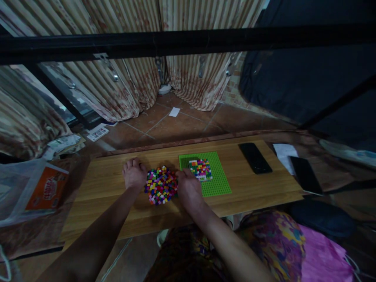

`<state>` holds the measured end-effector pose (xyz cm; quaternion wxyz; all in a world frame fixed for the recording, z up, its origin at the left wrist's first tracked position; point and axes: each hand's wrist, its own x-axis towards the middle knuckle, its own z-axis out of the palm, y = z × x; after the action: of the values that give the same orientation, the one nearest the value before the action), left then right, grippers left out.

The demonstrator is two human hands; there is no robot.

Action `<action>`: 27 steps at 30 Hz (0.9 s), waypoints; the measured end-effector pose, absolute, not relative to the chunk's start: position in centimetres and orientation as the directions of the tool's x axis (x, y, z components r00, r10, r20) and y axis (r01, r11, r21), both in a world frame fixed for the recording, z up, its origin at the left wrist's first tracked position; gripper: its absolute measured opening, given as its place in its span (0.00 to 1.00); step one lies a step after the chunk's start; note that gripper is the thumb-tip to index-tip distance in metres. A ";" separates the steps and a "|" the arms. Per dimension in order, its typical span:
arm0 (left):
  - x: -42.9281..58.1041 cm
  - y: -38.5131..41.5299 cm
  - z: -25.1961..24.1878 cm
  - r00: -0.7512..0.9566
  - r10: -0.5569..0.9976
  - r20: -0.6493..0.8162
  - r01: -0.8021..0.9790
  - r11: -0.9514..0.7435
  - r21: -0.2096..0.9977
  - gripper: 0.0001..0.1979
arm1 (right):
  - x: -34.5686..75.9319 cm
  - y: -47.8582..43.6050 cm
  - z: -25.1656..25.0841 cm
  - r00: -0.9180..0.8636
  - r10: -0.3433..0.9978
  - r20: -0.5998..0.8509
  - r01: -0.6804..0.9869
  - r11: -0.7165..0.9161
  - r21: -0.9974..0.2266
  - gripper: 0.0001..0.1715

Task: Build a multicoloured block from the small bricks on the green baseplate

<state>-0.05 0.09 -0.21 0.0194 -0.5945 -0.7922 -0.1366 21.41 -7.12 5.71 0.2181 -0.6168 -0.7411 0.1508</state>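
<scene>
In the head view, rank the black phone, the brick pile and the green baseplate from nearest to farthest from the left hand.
From the left hand:
1. Brick pile: immediately to its right.
2. Green baseplate: farther right, past the pile.
3. Black phone: farthest right, beyond the baseplate.

A dark phone lies on the wooden table; striped curtains hang behind a black bar; white paper lies on the tiled floor; a clear bin with an orange label stands at left.
</scene>
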 end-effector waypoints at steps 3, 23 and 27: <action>0.0 0.1 -0.2 -0.285 0.939 0.195 0.952 0.253 0.173 0.20 | 24.0 -8.3 5.6 0.021 0.968 0.248 0.690 0.166 -0.704 0.15; -0.3 0.4 -0.5 -0.285 0.936 0.205 0.954 0.258 0.149 0.19 | 31.1 -6.7 -0.3 0.519 0.854 -0.038 0.067 -0.085 -0.994 0.15; -0.2 0.4 -0.4 -0.274 0.939 0.209 0.959 0.251 0.130 0.20 | 31.5 -6.6 -0.1 0.477 0.876 -0.079 -0.011 -0.084 -0.996 0.16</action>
<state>-0.24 0.38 -0.36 0.0442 -0.6008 -0.7897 -0.1158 31.51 -6.55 -0.13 0.5837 -0.6305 -0.3426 0.3799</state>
